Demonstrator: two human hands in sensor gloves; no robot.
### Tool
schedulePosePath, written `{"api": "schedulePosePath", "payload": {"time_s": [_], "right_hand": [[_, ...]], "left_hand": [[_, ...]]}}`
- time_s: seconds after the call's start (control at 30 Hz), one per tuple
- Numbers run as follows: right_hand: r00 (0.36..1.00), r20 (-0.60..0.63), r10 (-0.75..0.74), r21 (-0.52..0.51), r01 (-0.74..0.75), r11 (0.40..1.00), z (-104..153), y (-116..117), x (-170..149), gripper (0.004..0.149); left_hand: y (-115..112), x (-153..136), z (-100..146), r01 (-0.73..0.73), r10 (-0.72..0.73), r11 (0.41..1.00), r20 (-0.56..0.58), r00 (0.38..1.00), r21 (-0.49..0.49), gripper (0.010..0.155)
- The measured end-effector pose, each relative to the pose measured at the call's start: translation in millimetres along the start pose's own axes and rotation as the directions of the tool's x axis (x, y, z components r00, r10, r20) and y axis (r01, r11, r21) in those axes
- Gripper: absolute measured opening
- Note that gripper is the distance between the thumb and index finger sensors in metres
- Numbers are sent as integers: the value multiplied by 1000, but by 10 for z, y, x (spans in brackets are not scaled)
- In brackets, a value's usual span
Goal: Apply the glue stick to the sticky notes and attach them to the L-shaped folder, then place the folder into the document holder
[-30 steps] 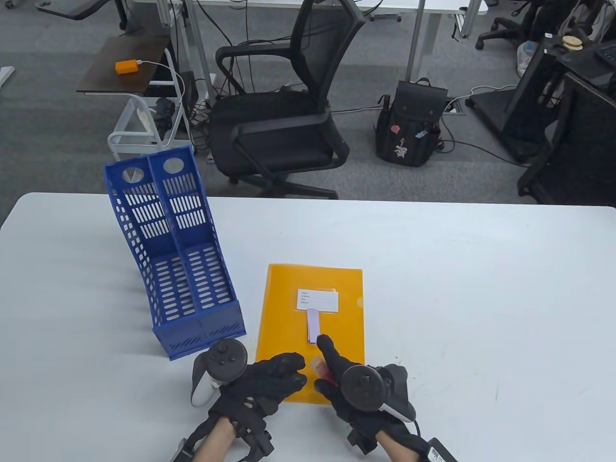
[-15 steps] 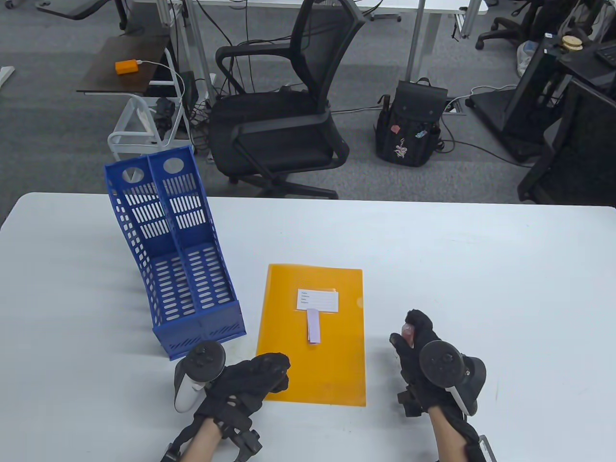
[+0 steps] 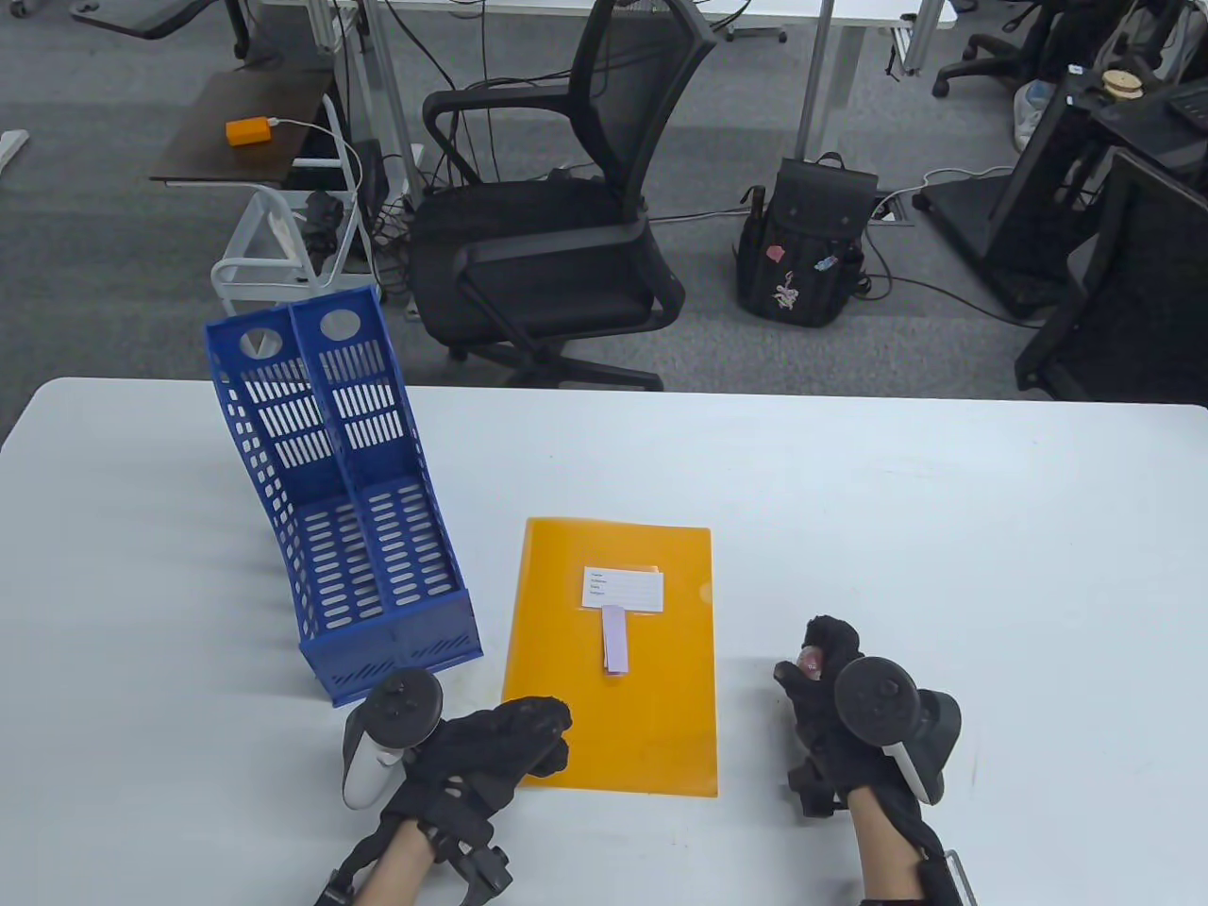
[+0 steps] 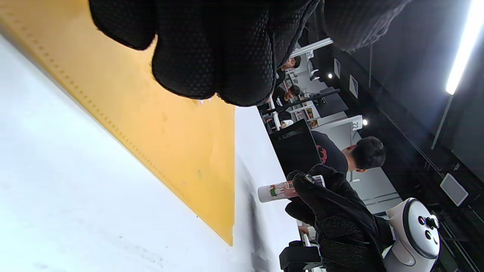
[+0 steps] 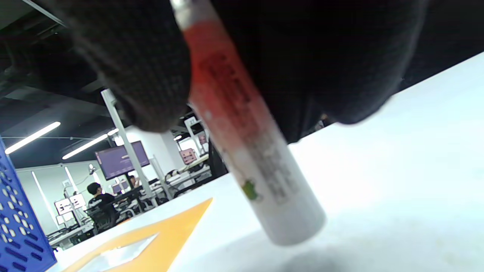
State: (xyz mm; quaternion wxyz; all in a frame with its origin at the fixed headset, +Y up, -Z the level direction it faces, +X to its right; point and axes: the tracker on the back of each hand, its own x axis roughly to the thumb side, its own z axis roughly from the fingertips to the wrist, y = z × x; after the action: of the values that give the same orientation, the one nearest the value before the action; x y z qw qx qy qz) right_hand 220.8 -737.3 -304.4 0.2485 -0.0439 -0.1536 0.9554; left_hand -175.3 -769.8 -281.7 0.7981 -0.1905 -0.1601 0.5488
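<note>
An orange L-shaped folder lies flat on the white table, with a white label and a pale purple sticky note on it. My left hand rests its fingertips on the folder's near left corner, fingers bent downward. To the right of the folder, my right hand holds a glue stick, white with a red band, tilted just above the table. The blue document holder stands at the left, its slots holding nothing.
A black office chair and a black backpack stand beyond the table's far edge. People sit at desks in the background of the wrist views.
My right hand has left the folder and sticky note, carrying the glue stick to the right onto the bare table. My left hand slid slightly left along the folder's near edge.
</note>
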Motion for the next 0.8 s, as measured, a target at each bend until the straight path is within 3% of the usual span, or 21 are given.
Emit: {"api": "schedulePosePath", "payload": {"time_s": [0.8], "right_hand": [[999,-33,38,42,-37,998,0,37,-31,70]], "left_hand": [[-8,-15,-6,0,0,1000,-22,1000,-22,60]]}}
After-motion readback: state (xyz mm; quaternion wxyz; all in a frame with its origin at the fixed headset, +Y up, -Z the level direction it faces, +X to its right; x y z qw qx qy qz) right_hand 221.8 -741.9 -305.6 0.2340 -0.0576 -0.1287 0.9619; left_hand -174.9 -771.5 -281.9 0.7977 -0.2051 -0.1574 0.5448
